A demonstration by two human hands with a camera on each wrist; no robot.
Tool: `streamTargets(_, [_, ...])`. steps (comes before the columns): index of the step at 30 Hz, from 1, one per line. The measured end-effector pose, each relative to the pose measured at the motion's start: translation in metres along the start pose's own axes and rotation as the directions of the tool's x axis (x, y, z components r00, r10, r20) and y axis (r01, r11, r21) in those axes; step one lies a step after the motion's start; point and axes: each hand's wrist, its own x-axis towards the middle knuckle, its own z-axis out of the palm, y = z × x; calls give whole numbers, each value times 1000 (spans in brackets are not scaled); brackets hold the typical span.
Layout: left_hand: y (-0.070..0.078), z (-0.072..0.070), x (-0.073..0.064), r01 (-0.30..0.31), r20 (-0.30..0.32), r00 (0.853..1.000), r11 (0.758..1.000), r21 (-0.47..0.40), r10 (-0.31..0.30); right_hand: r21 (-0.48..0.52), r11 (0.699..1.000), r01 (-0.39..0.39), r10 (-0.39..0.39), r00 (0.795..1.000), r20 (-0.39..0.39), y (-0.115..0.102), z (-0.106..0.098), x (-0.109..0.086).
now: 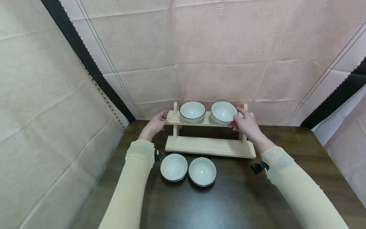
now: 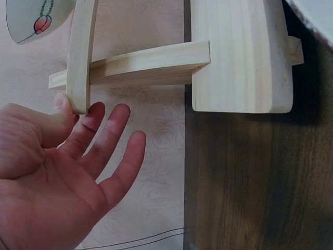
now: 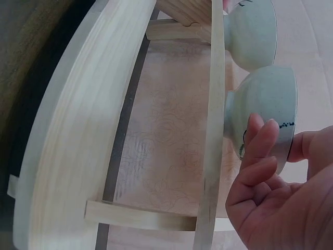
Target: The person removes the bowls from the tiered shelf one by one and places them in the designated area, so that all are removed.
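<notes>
A two-tier wooden rack stands on the dark table. On its upper shelf sit two white bowls with dark rims, a left bowl and a right bowl. My left hand pinches the left end of the upper shelf between thumb and fingers, the other fingers spread below. My right hand grips the right bowl by its outer side, thumb near the rim and fingers against the wall, as the right wrist view shows. That bowl's foot is at the shelf board.
Two more bowl groups, the left one and the right one, stand side by side on the table in front of the rack. A pale patterned cloth hangs behind the table, and another at the left.
</notes>
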Motion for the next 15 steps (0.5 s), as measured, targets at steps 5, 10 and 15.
streamTargets(5, [-1, -2, 0, 3, 1, 1000, 1000, 0, -3, -5, 1000, 10, -10, 1000, -6, 5, -1, -1])
streamTargets(10, [-1, -1, 1, 4, 8, 1000, 1000, 6, -4, -1, 1000, 13, -14, 1000, -9, 9, -2, 0])
streamTargets(15, [1, -1, 0, 5, 16, 1000, 1000, 20, -5, 27, 1000, 12, -12, 1000, -14, 12, -2, 0])
